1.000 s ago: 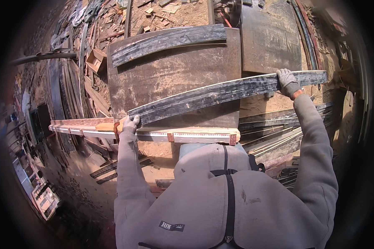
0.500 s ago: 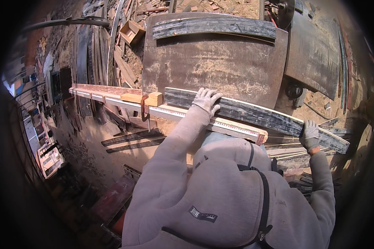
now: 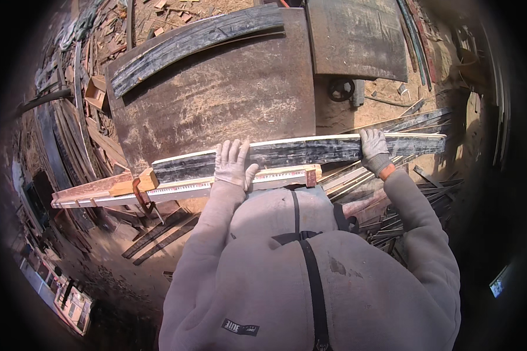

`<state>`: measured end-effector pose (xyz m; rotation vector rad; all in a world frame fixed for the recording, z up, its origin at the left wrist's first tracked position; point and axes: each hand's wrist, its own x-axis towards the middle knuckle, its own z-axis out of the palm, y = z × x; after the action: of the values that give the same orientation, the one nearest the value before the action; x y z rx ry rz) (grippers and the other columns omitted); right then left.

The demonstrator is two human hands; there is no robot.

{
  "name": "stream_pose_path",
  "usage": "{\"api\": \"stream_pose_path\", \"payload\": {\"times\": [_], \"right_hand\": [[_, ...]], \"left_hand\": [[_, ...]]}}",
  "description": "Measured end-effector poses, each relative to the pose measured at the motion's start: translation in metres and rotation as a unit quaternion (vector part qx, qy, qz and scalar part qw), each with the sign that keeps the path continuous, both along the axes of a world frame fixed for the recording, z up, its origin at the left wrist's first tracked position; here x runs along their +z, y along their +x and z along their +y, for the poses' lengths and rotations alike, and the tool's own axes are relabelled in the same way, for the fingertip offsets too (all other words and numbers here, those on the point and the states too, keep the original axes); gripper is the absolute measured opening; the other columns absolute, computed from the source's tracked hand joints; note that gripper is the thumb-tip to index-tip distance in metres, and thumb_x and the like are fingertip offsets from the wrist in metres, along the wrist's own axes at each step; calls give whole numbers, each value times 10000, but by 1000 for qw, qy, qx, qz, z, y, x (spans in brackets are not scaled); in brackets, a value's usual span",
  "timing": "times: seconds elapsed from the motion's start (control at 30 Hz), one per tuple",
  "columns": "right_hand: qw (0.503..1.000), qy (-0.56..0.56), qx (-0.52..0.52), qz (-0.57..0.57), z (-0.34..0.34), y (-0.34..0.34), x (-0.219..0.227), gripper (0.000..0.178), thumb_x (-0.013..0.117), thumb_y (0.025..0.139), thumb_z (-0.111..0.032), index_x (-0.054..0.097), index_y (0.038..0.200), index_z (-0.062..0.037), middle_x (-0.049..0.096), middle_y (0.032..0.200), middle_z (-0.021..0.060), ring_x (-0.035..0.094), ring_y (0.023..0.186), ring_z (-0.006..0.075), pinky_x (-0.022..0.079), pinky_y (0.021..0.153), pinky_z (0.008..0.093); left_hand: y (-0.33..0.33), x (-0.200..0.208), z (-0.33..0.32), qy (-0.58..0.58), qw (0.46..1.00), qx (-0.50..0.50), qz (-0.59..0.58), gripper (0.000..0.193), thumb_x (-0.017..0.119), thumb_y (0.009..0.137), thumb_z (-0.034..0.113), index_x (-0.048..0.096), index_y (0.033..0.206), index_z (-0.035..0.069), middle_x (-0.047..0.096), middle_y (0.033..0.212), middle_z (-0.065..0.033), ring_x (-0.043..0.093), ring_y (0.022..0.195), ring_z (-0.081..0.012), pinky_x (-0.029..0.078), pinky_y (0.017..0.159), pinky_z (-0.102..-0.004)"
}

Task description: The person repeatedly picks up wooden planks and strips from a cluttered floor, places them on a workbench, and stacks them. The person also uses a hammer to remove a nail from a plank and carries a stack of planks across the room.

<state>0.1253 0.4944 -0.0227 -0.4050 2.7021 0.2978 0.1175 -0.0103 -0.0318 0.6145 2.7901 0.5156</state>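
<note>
A long plank (image 3: 304, 151) with a dark, worn face and a pale far edge lies across the near side of a rusty metal table. On its left part rests my left hand (image 3: 233, 164), gloved, fingers stretched over the face toward the far edge. My right hand (image 3: 375, 151), also gloved, grips the plank farther right, its fingers over the far edge. Along the plank's near side runs a wooden rail (image 3: 275, 175) with a measuring scale. A wooden block (image 3: 149, 179) stands at the plank's left end, and a rusty clamp (image 3: 139, 196) sits on the rail beside it.
Another dark plank (image 3: 199, 47) lies on the far part of the rusty table (image 3: 228, 88). A second metal plate (image 3: 357, 41) and a black handwheel (image 3: 341, 89) are at the far right. Scrap boards (image 3: 345, 181) lie right of me; an open wooden box (image 3: 95, 92) sits among scraps left.
The whole view has turned, so the table and rail appear farther left. Both hands stay on the plank, at about the same places along it.
</note>
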Motion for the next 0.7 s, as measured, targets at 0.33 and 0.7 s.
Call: {"api": "stream_pose_path", "payload": {"times": [0.33,0.7], "right_hand": [[996,76,10,37,-20,-107,-26,522,852,764,-221,604,1200,-77,616,1126,110,610,1118,294,472,953,460],[998,60,3,30,-73,-367,-27,529,831,824,-220,687,1302,-44,651,1274,161,629,1228,348,510,1001,564]], "left_hand": [[-109,2,7,-30,998,52,22,547,695,947,291,586,1451,108,594,1360,-166,495,1357,-385,297,1246,-566],[-344,-11,-31,-47,992,85,75,464,689,984,328,643,1403,134,630,1369,-149,533,1336,-382,350,1218,-539]]}}
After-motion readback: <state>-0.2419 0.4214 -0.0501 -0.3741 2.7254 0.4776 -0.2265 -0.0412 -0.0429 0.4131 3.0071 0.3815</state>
